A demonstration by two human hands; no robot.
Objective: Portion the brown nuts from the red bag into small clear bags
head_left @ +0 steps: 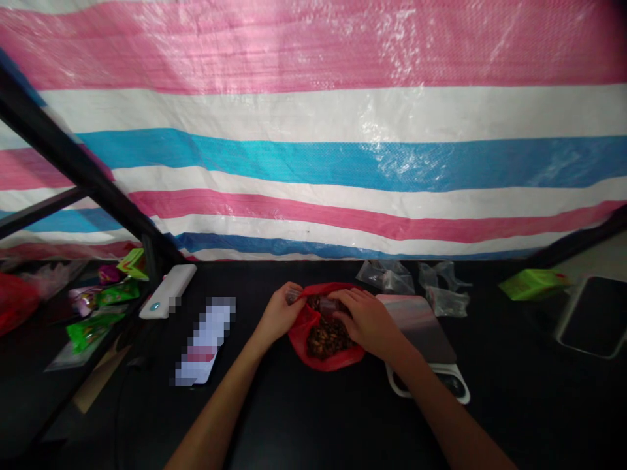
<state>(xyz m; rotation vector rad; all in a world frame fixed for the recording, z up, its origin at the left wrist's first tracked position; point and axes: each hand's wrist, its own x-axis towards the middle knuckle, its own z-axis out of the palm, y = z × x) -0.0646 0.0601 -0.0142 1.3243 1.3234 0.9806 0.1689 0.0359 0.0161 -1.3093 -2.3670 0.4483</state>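
Observation:
A red plastic bag (327, 363) lies open on the black table, with many small brown pieces (326, 339) inside, perhaps seeds or nuts. At the bag's left rim, my left hand (281, 314) is closed on a small clear plastic item (292, 296); its exact kind is unclear. My right hand (367, 320) reaches over the right rim, fingers bent round a clear, cup-like plastic piece (329, 305) just above the brown pieces. Right of the bag, partly under my right forearm, is a kitchen scale (424, 326) with a flat metal-looking plate.
Crumpled clear plastic bags (386, 277) lie behind the scale. A phone (206, 343) and a white device (169, 292) are on the left, near wrapped snacks (117, 292) beyond a black frame bar (73, 163). A green packet (533, 284) sits right; a striped sheet (313, 163) hangs behind.

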